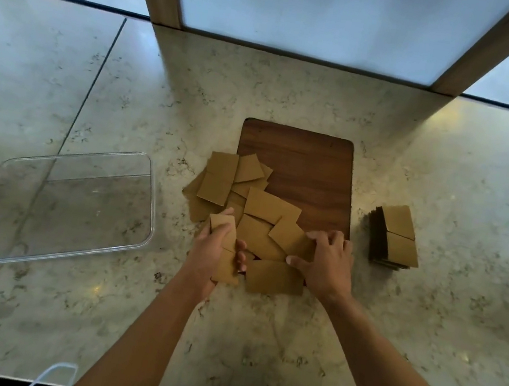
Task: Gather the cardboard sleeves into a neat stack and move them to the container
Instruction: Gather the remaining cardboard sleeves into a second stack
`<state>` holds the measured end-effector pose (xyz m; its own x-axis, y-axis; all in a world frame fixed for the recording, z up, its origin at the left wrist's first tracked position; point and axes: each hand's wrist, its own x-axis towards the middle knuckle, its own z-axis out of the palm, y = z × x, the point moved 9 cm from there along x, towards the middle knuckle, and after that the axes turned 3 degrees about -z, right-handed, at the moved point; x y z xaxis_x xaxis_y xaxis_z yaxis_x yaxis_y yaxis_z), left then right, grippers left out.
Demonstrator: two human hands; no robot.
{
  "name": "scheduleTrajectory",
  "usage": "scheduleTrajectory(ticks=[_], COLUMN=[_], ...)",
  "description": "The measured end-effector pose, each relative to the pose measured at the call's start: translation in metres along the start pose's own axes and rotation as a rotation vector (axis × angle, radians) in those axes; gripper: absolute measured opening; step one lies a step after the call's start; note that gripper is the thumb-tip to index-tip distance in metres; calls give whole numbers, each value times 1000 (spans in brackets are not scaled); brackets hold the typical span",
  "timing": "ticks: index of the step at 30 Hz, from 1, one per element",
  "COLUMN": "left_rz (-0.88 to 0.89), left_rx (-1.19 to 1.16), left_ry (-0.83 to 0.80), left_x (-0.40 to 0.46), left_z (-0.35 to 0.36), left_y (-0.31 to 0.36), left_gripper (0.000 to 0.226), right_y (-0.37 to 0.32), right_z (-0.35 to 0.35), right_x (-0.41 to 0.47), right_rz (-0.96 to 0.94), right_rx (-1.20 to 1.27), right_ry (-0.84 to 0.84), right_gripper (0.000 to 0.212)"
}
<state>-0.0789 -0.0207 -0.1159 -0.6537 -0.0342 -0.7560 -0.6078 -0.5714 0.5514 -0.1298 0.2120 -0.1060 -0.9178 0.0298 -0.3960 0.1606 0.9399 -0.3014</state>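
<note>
At six o'clock of the wooden board, a few cardboard sleeves are held in the curled left hand, while the right hand, fingers bent, is pressed on the loose pile still to be gathered. A finished stack is seen at three o'clock, and nothing is seen yet in the clear container at nine o'clock. Bare counter is left between pile and container, whose raised rim must be cleared.

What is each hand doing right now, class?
Left hand: fingers curled round a few cardboard sleeves.
Right hand: fingers curled on a loose sleeve in the pile.
</note>
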Motion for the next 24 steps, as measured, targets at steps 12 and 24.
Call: scheduleTrajectory(ticks=[12,24], left_rz=[113,75], left_rx=[390,-69], left_ry=[80,66], left_x=[8,37], left_z=[18,-11], left_y=[5,25], left_gripper=[10,59], right_y=[-65,-68], right_z=[18,-23], right_x=[-10,89], right_rz=[99,-168], right_rx=[938,153], right_ry=[-167,19], right_gripper=[17,20])
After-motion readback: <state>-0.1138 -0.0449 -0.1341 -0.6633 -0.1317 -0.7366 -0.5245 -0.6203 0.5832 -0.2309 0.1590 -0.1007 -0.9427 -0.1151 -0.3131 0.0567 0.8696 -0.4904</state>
